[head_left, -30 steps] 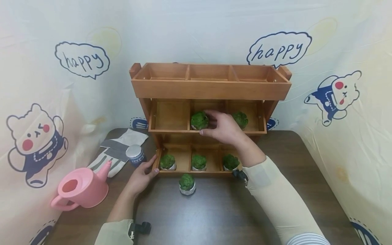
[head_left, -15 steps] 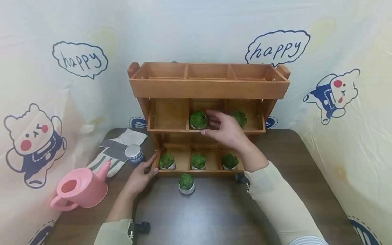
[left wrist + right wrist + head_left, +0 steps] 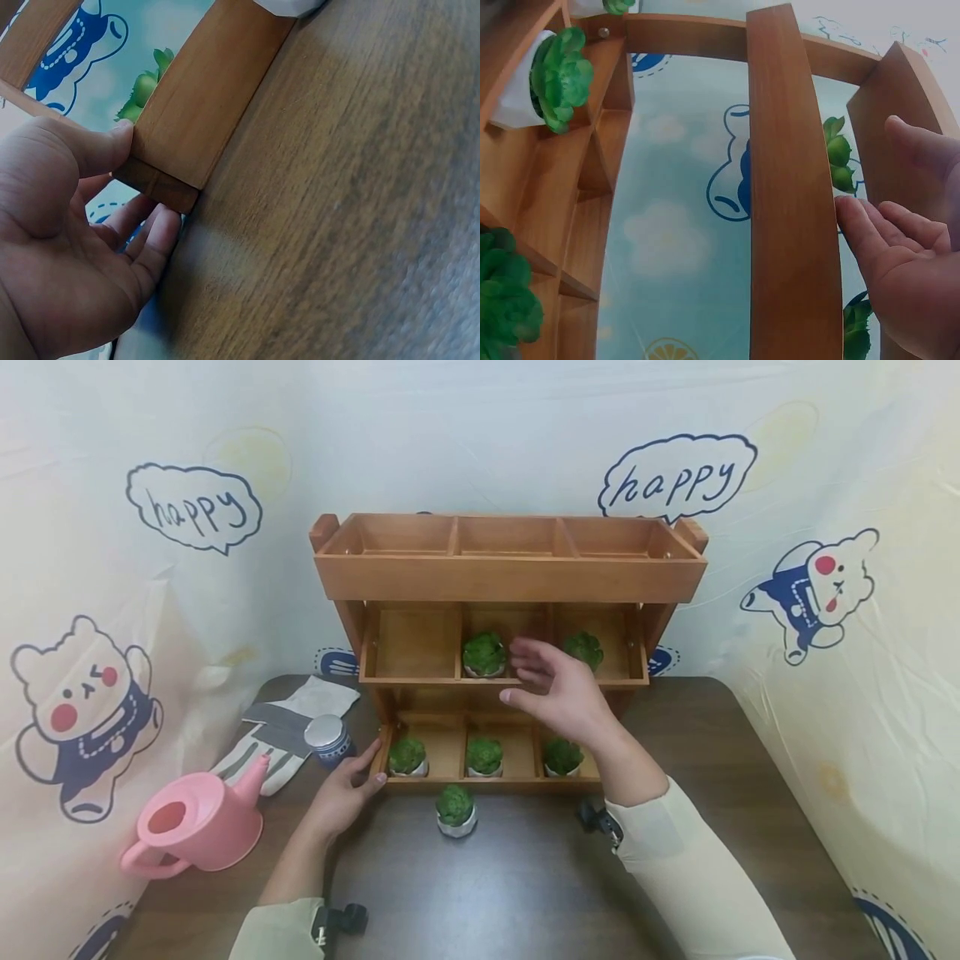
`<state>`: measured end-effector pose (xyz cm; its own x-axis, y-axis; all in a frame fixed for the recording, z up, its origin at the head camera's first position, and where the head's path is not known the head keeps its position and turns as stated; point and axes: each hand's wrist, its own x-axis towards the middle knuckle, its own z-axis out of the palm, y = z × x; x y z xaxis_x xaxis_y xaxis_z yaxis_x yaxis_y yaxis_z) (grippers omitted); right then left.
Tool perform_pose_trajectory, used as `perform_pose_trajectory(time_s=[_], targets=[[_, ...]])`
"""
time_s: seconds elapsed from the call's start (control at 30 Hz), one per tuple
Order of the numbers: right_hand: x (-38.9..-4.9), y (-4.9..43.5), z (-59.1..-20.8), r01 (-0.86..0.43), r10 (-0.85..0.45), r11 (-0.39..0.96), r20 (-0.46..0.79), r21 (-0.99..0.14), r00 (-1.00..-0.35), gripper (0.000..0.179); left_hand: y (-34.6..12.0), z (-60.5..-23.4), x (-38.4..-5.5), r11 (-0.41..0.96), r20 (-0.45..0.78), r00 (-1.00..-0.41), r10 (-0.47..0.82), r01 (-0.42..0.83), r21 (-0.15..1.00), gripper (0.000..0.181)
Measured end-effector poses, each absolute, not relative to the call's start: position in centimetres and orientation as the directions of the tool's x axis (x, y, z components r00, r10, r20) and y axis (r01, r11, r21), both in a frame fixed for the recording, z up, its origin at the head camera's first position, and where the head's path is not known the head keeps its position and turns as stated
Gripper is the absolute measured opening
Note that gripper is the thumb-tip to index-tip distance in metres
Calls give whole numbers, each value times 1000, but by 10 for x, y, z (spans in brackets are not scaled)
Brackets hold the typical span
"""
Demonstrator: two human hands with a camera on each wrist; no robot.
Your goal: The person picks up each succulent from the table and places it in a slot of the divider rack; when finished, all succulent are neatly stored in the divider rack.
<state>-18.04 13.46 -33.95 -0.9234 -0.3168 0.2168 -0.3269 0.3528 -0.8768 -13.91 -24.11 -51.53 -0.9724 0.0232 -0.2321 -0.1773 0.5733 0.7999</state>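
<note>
A three-tier wooden plant shelf [image 3: 510, 580] stands on the table. In the head view my left hand [image 3: 337, 800] holds its lower left corner; in the left wrist view the thumb lies on the front board with the fingers at its end. My right hand [image 3: 566, 693] is held in front of the middle tier with fingers spread, holding nothing. Just left of its fingertips, apart from them, a potted succulent [image 3: 483, 655] sits in the middle compartment. Another succulent [image 3: 583, 649], partly behind the hand, sits in the right compartment. One more potted succulent [image 3: 455, 811] stands on the table before the shelf.
Each bottom compartment holds a succulent, such as the left one [image 3: 407, 757]. Left of the shelf are a pink watering can [image 3: 201, 820], a striped work glove [image 3: 281, 731] and a blue-and-white can [image 3: 330, 740]. A printed curtain [image 3: 480, 435] surrounds the table [image 3: 480, 893].
My right hand has let go of the middle-tier succulent and drawn away to the right and slightly down. The succulent stays in its compartment. My left hand keeps its place on the shelf corner.
</note>
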Motion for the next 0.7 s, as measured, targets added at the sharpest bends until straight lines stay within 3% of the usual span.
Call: perform_pose_trajectory(time_s=[0.37,0.7], targets=[[-165,138,-355,-379,-318,293,284,-878,-905,66,-242,-517,-140,571,-203,-979,21,-155,806,68],[-150,137,-372,-325,-299,230,252,-917,-920,61,-241,-517,-140,568,-204,-979,23,-155,808,68]])
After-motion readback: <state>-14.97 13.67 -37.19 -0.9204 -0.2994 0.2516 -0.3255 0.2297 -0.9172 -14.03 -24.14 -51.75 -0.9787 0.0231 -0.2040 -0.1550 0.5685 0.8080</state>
